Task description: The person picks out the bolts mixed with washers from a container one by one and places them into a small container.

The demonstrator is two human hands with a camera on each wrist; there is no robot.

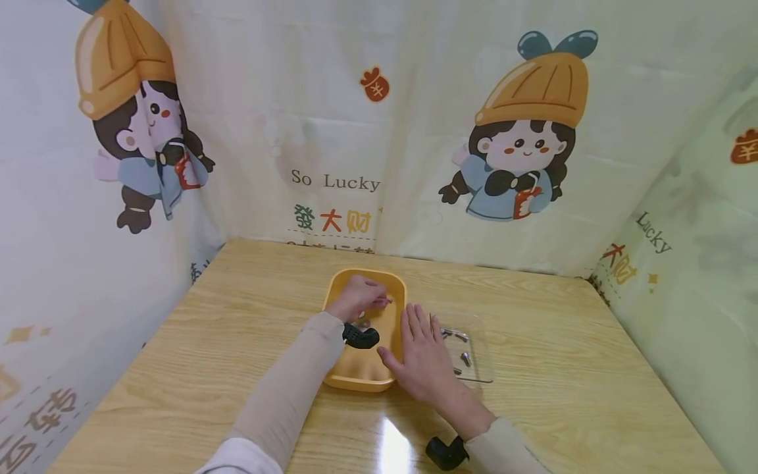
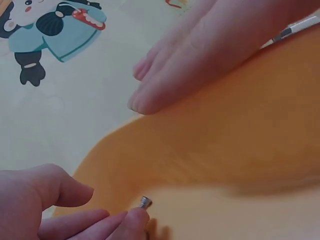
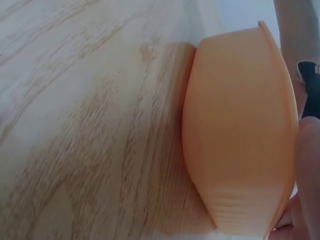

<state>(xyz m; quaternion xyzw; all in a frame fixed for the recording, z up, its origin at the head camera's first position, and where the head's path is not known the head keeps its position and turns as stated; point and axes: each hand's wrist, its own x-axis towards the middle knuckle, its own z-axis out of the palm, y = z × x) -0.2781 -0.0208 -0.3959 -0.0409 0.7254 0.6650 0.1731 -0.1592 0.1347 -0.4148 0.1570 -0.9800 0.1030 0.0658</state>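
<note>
We see the left hand inside the orange basin, fingers bent, thumb apart from them; a small metal screw shows at the fingertips, though we cannot tell whether they grip it. To their right, we see the right hand, fingers straight, against the basin's rim. Right of those fingers lies a clear tray holding loose screws.

We see bright, even light in the head view, with white glare at six o'clock on the table; both wrist views look softer, hazier.
</note>
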